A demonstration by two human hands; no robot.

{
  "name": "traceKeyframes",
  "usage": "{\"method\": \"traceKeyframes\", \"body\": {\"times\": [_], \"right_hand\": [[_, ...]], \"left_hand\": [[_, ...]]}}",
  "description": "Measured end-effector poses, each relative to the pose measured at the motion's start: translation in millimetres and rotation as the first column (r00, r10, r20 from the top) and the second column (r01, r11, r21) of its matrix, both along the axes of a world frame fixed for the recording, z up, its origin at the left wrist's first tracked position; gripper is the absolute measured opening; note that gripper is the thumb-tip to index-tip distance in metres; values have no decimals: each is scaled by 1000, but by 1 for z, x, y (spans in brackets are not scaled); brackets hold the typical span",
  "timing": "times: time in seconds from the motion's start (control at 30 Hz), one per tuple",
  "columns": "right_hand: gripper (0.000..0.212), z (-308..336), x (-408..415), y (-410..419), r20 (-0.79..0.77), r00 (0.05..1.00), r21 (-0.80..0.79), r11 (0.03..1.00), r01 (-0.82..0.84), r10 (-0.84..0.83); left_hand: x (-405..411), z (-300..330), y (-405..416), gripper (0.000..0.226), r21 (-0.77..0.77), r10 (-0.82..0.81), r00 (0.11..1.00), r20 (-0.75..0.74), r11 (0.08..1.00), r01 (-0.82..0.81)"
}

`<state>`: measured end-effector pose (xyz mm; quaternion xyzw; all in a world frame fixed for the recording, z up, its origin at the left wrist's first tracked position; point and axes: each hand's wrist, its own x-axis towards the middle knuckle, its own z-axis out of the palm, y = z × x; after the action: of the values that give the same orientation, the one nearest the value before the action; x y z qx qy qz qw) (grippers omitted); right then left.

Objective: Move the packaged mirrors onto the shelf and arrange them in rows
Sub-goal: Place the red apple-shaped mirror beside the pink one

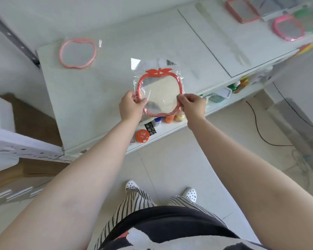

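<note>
Red apple-shaped mirror (pixel 160 92) in clear barcoded wrap, pinched at its lower rim by left hand (pixel 131 106) and right hand (pixel 192 105), fingers closed on the frame, above the shelf (pixel 116 73) front edge; fingertips partly hidden behind wrap.

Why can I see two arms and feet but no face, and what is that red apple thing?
The camera sits on a person's head and looks down, so you see only their arms and feet. The left hand and right hand hold a red apple-shaped mirror in clear plastic wrap, fingers pinching its frame on each side, above a white shelf. A pink apple mirror already lies on the shelf. More mirrors lie far right, too blurry to count.
</note>
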<state>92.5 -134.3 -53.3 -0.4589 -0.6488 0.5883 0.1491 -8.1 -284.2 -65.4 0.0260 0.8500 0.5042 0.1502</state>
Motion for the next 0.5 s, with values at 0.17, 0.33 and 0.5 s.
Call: {"method": "traceKeyframes", "body": {"times": [0.17, 0.33, 0.5], "right_hand": [[13, -6, 87, 89, 11, 985, 5, 985, 174, -174], [9, -20, 179, 165, 50, 950, 3, 951, 308, -308], [9, -25, 237, 221, 64, 915, 7, 917, 400, -399]], "left_hand": [[73, 0, 102, 22, -30, -162, 987, -13, 986, 161], [146, -19, 194, 21, -39, -304, 953, 9, 952, 304], [196, -20, 259, 22, -65, -409, 913, -15, 911, 407]]}}
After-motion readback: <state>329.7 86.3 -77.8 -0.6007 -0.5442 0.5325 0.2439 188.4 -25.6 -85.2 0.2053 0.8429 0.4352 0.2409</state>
